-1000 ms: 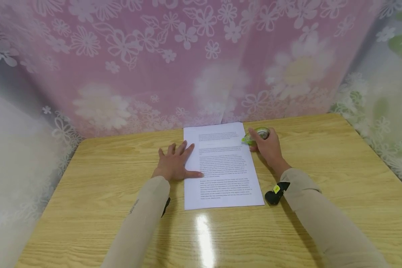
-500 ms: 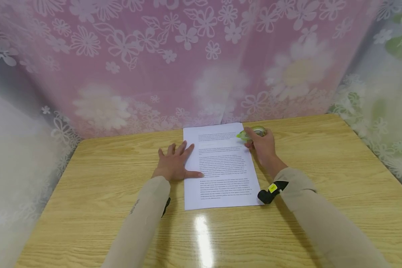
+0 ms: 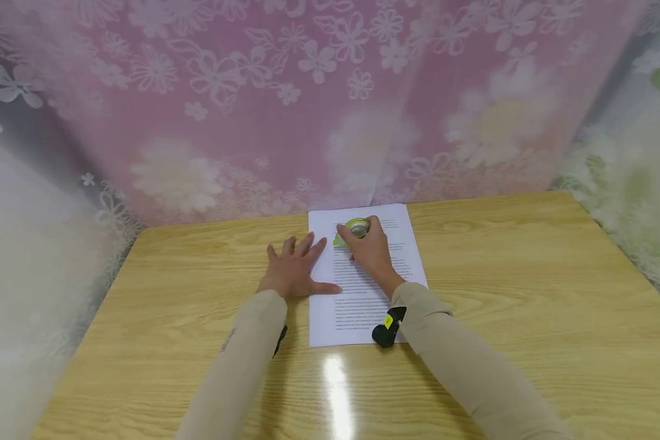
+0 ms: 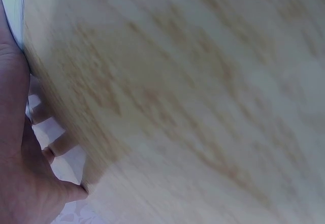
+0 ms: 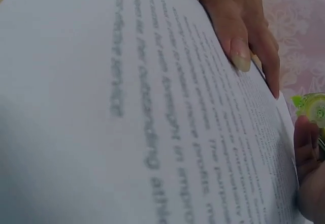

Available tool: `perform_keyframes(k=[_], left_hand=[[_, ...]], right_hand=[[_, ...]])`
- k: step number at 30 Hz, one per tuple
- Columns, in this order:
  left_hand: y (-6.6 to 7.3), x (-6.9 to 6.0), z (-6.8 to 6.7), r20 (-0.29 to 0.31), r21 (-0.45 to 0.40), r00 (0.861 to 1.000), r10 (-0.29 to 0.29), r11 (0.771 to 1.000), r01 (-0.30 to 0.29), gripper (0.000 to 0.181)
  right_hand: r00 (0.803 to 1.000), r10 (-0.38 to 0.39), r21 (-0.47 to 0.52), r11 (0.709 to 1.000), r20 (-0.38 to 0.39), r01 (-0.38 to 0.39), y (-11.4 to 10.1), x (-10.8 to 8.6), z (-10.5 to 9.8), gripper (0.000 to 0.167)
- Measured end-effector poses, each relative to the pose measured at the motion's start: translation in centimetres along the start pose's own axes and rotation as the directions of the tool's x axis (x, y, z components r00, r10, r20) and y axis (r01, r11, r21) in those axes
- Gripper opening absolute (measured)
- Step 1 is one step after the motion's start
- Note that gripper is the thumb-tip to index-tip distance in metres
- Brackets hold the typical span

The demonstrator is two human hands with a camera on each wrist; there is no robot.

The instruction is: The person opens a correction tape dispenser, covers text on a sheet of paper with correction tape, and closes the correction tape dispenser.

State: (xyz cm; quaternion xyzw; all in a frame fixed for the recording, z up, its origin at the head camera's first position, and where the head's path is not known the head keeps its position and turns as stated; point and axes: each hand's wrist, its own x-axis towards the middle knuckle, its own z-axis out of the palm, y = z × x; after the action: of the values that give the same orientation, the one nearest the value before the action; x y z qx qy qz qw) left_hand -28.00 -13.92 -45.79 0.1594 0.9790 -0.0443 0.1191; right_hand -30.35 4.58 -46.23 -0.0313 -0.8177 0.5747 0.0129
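A printed paper stack (image 3: 321, 324) lies on the wooden table. My left hand (image 3: 294, 273) rests spread across its left edge, the thumb lying on the page. In my right hand (image 3: 371, 249) I grip a green correction tape dispenser (image 3: 359, 228) over the upper text, its tip pointing left. Whether that tip touches the page I cannot tell. The right wrist view shows the dispenser (image 5: 314, 107) at the right edge, with the left thumb on the sheet (image 5: 76, 107). Only part of the left hand (image 4: 25, 153) shows in the left wrist view.
The wooden table (image 3: 500, 293) extends on both sides of the paper. A pink flowered curtain (image 3: 286, 140) hangs along its back edge, with pale curtains at left and right. A black wrist camera (image 3: 386, 330) hangs under the right sleeve, over the paper's lower part.
My right hand has carried the correction tape dispenser from the paper's right edge leftward over the text. The left hand keeps its place on the page. The head view has shifted slightly.
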Motion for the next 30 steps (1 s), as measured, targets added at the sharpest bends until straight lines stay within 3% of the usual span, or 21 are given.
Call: perform_keyframes(k=[4, 14, 30], left_hand=[[0.18, 0.24, -0.05, -0.023, 0.009, 1.000, 0.007, 1.000, -0.007, 0.115], [0.17, 0.05, -0.29, 0.008, 0.002, 1.000, -0.007, 1.000, 0.007, 0.116], [0.42, -0.44, -0.80, 0.022, 0.026, 1.000, -0.013, 1.000, 0.013, 0.113]], right_hand=[[1.000, -0.022, -0.012, 1.000, -0.012, 0.021, 0.51, 0.17, -0.09, 0.064], [0.997, -0.072, -0.058, 0.996, 0.022, 0.073, 0.86, -0.06, 0.25, 0.064], [0.997, -0.080, -0.079, 0.994, 0.021, 0.082, 0.95, -0.05, 0.65, 0.066]])
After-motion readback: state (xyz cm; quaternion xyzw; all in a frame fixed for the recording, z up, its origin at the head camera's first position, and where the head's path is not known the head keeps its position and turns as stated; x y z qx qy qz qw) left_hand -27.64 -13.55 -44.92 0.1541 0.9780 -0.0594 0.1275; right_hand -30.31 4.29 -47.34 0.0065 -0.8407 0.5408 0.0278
